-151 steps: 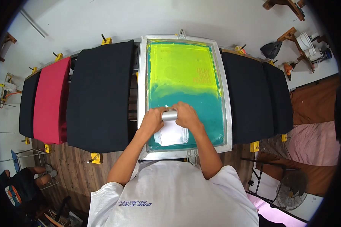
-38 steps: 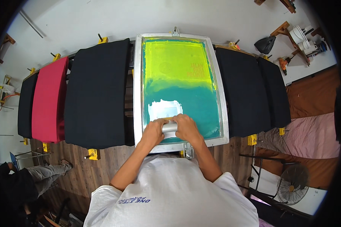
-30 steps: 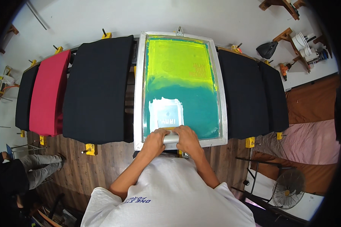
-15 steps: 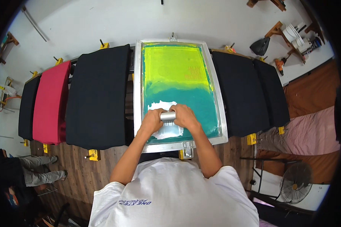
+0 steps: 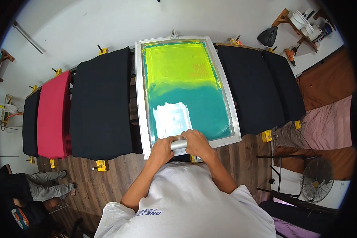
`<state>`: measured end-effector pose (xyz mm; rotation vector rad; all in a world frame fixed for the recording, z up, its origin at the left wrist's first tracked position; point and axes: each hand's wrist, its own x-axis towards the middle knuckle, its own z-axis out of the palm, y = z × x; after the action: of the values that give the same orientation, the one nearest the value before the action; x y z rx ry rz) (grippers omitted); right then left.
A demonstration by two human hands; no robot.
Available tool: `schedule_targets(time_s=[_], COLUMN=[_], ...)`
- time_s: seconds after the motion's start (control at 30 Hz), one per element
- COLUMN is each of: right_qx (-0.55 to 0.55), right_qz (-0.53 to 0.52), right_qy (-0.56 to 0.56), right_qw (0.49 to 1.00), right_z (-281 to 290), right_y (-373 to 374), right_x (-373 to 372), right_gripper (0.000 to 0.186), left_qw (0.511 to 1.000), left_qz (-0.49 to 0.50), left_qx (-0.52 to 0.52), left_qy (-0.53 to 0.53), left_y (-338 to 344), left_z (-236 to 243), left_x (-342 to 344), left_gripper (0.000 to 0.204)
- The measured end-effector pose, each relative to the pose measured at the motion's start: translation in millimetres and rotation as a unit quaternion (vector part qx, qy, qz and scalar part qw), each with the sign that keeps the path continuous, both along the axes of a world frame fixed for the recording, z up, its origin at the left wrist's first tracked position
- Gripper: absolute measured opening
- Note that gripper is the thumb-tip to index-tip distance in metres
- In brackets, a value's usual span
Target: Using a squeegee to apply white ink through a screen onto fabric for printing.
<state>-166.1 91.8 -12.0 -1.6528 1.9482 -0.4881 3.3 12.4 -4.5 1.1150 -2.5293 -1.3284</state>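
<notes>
Both my hands grip a short squeegee (image 5: 179,144) with a silver metal handle, at the near end of a printing screen. My left hand (image 5: 162,150) is closed on its left end and my right hand (image 5: 198,143) on its right end. The silver-framed screen (image 5: 141,99) has yellow-green mesh (image 5: 174,63) at the far part and teal mesh (image 5: 204,109) at the near part. White ink (image 5: 164,115) covers a patch of the teal area just beyond the squeegee. The squeegee's blade is hidden by the handle and my fingers.
Black fabric-covered boards (image 5: 101,103) and a red one (image 5: 54,115) stand left of the screen; more black ones (image 5: 248,91) stand right. Yellow clamp blocks (image 5: 102,166) jut from their ends. A person (image 5: 43,186) is at lower left. A fan (image 5: 316,180) stands at right.
My hands have drawn the squeegee toward me, from the middle of the white patch to the screen's near edge. More of the white patch now shows. The view has shifted slightly.
</notes>
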Motion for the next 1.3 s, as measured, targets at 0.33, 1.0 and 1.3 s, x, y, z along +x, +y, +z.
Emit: schedule_targets(time_s=[0.33, 1.0, 1.3], right_qx=[-0.038, 0.099, 0.050], right_qz=[-0.008, -0.436, -0.439], right_qy=[0.072, -0.504, -0.536], right_qw=[0.997, 0.739, 0.719], right_z=[18, -47, -62], right_y=[8, 132, 140], right_x=[4, 10, 11], right_gripper=[0.055, 0.039, 0.033], left_qw=[1.000, 0.985, 0.992], left_qz=[0.007, -0.039, -0.041], left_qx=[-0.017, -0.157, -0.108], left_qy=[0.005, 0.064, 0.055], left_y=[-2, 24, 22], left_z=[-3, -16, -13], left_x=[-1, 17, 15], left_gripper=[0.049, 0.053, 0.057])
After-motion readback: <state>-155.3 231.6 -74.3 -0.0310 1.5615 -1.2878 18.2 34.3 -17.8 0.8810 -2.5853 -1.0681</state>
